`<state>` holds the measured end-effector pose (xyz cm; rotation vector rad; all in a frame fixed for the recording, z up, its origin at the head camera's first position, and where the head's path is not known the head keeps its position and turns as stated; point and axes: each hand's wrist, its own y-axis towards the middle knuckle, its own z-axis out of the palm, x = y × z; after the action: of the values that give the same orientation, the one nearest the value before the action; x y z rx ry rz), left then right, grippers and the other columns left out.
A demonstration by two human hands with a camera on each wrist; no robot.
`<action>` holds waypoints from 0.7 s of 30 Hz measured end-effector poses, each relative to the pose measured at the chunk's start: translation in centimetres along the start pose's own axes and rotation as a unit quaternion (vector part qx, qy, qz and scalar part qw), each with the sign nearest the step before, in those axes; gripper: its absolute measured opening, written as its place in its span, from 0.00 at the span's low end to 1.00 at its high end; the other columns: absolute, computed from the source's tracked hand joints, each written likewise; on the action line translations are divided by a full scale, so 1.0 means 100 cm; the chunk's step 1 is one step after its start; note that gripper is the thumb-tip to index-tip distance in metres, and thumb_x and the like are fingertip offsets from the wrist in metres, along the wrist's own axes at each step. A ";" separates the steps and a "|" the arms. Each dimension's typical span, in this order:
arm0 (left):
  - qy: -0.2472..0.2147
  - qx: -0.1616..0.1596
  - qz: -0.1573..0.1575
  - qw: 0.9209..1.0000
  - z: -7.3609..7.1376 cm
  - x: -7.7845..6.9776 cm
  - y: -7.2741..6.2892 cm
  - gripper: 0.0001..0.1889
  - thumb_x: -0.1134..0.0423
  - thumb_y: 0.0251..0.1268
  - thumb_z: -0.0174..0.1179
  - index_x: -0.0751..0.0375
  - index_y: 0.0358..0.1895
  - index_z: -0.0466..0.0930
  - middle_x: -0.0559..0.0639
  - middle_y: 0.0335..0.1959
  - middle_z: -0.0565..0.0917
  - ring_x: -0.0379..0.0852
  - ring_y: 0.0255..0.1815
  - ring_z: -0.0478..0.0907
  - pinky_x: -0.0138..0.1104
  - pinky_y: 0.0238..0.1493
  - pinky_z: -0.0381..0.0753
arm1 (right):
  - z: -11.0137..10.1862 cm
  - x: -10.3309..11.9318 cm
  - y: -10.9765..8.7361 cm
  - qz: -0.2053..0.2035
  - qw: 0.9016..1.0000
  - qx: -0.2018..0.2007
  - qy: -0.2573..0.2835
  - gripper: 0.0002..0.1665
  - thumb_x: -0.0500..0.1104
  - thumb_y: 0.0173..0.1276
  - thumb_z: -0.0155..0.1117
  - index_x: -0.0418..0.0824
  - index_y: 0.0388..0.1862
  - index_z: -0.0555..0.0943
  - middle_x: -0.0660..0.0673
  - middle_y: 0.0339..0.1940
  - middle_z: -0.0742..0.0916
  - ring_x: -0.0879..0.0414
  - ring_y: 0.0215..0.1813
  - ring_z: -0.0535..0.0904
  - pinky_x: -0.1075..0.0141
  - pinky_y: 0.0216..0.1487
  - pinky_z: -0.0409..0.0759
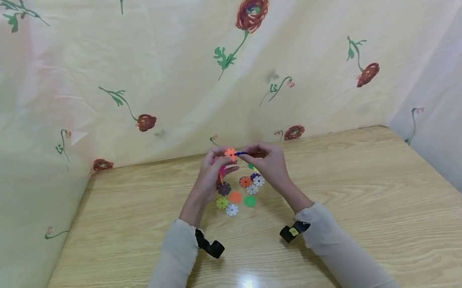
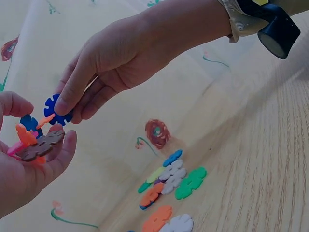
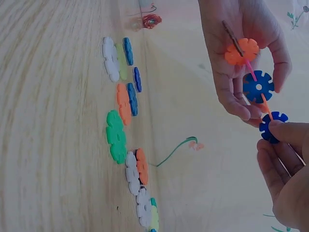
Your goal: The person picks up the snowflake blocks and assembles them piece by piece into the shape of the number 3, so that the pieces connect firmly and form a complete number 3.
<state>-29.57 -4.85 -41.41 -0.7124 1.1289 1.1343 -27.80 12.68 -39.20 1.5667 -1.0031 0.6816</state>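
Blue notched plastic disc [image 2: 60, 118]: pinched by right hand [image 1: 267, 161]. Multicoloured plastic-disc chain [image 3: 252, 91] beside it: held by left hand [image 1: 212, 173]. Separation was risked if twisted.

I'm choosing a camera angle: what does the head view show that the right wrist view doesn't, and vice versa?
Only the head view: beige fabric sleeves and black wrist-worn cameras.
Only the right wrist view: in the chain of notched plastic discs, the face of the inner blue disc, centre hole included.
Both: the left hand, the right hand pinching a blue end disc, a green flower-shaped plastic disc, the pale wooden table and cream flower-printed fabric.
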 end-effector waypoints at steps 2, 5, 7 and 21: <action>-0.004 -0.001 -0.005 1.000 0.001 0.000 -0.001 0.12 0.69 0.79 0.47 0.64 0.59 0.66 0.49 0.50 0.75 0.41 0.48 0.81 0.43 0.62 0.84 | -0.001 0.006 -0.001 -0.005 1.000 0.006 0.003 0.08 0.29 0.65 0.71 0.23 0.40 0.85 0.27 0.39 0.89 0.38 0.40 0.86 0.79 0.38 0.82; 0.006 -0.002 -0.007 1.000 0.000 0.002 0.000 0.10 0.69 0.79 0.48 0.63 0.58 0.66 0.49 0.49 0.76 0.42 0.49 0.82 0.45 0.64 0.83 | -0.001 0.007 -0.001 -0.014 1.000 0.015 0.003 0.07 0.29 0.64 0.71 0.24 0.39 0.85 0.27 0.39 0.88 0.40 0.39 0.87 0.78 0.39 0.83; 0.015 -0.003 -0.007 1.000 0.000 0.004 0.002 0.10 0.68 0.79 0.50 0.63 0.57 0.66 0.49 0.47 0.78 0.43 0.50 0.83 0.45 0.64 0.83 | -0.001 0.007 -0.001 -0.015 1.000 0.021 0.003 0.07 0.28 0.64 0.71 0.23 0.39 0.85 0.27 0.39 0.88 0.42 0.39 0.87 0.77 0.40 0.84; 0.046 -0.015 -0.002 0.999 -0.003 0.005 -0.001 0.18 0.65 0.76 0.58 0.69 0.62 0.69 0.49 0.46 0.84 0.51 0.56 0.84 0.52 0.70 0.76 | 0.000 -0.028 0.005 0.005 0.999 0.047 0.010 0.08 0.32 0.65 0.72 0.28 0.42 0.87 0.31 0.41 0.89 0.54 0.41 0.87 0.75 0.43 0.86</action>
<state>-29.55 -4.95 -41.97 -0.7972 1.1891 1.1270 -29.55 13.31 -41.34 1.6333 -0.9760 0.7589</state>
